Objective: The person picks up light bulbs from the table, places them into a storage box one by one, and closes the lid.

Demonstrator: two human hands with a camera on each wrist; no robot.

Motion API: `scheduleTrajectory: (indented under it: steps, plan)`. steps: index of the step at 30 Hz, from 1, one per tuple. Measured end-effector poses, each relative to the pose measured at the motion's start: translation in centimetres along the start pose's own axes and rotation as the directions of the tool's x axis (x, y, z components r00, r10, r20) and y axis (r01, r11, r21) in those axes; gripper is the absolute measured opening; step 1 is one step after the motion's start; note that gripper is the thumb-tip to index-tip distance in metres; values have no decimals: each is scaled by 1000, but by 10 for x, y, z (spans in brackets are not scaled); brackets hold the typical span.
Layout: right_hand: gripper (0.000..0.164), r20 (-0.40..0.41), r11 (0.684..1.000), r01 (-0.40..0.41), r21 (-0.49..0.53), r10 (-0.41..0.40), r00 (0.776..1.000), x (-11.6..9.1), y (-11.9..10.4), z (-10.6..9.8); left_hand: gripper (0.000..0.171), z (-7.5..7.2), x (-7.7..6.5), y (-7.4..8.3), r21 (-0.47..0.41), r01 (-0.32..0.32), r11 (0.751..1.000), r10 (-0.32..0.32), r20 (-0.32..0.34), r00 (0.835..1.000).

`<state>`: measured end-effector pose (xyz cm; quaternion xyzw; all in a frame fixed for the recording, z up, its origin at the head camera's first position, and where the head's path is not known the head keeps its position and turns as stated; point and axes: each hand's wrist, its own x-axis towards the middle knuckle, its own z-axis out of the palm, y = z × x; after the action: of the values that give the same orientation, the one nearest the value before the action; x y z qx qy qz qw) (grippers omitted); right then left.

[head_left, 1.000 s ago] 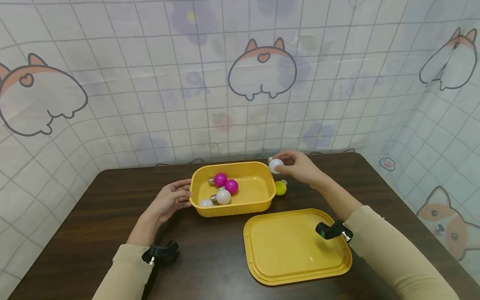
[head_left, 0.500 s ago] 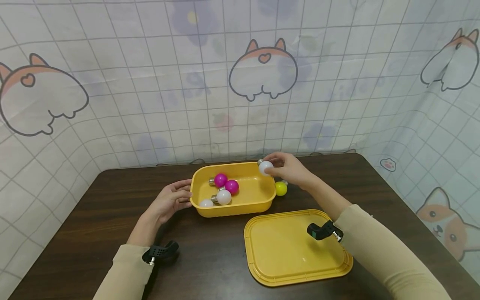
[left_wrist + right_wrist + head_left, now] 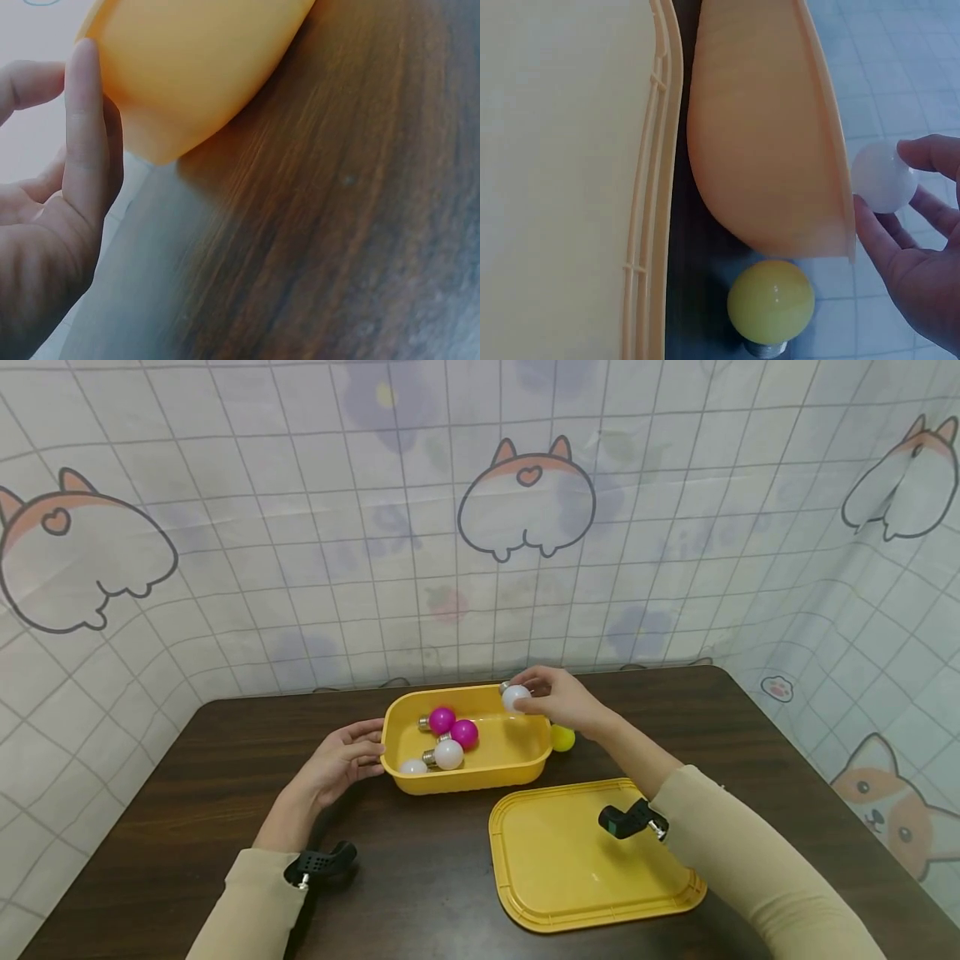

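My right hand (image 3: 561, 700) pinches a white light bulb (image 3: 515, 698) over the back right part of a yellow plastic box (image 3: 465, 781). The right wrist view shows that bulb (image 3: 885, 177) between thumb and fingers, just past the box's rim. Inside the box lie two magenta bulbs (image 3: 442, 720) and two white bulbs (image 3: 449, 754), grouped on the left. At the box's left end, the fingers of my left hand (image 3: 343, 762) rest against the outer wall, nearly straight. The left wrist view has the fingertips at the box's edge (image 3: 187, 67).
A yellow-green bulb (image 3: 562, 738) lies on the table just right of the box. In front, to the right, the yellow lid (image 3: 592, 860) lies flat beneath my right forearm. A patterned cloth (image 3: 525, 610) hangs behind the dark wooden table (image 3: 405, 877).
My right hand has moved left with the white bulb, from beyond the box's right end to over its inside. My left hand and the box have stayed in place.
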<state>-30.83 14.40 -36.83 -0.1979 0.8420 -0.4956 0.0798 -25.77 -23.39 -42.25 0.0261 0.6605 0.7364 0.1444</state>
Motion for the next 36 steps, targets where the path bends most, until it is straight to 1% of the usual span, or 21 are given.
scheduleTrajectory:
  steps: [4, 9, 13, 20, 24, 29, 36]
  plan:
    - [36, 23, 1000, 13, 18, -13, 1000, 4, 0, 7, 60, 0, 0, 0, 3, 13, 1000, -13, -10, 1000]
    - [35, 42, 1000, 2, -2, -2, 999, 7, -1, 15, 60, 0, 1, 1, 12, 18, 1000, -18, -11, 1000]
    - [34, 47, 1000, -12, -24, 14, 999, 11, -2, 21, 61, 0, 0, 2, 11, 16, 1000, -16, -8, 1000]
    - [32, 46, 998, -2, -56, 5, 999, 16, -1, 27, 61, 0, 0, 2, 1, 24, 1000, -24, -11, 1000]
    - [32, 40, 997, -5, -72, 8, 999, 17, -1, 30, 62, 0, 0, 2, -5, 18, 1000, -19, -1, 1000]
    - [30, 31, 993, -6, -114, 10, 999, 21, 0, 35, 61, 0, 2, 1, -1, 19, 1000, -19, -3, 1000]
    - [30, 33, 980, 28, -195, -22, 999, 25, 0, 41, 61, 0, 0, 0, -9, 20, 1000, -20, -10, 1000]
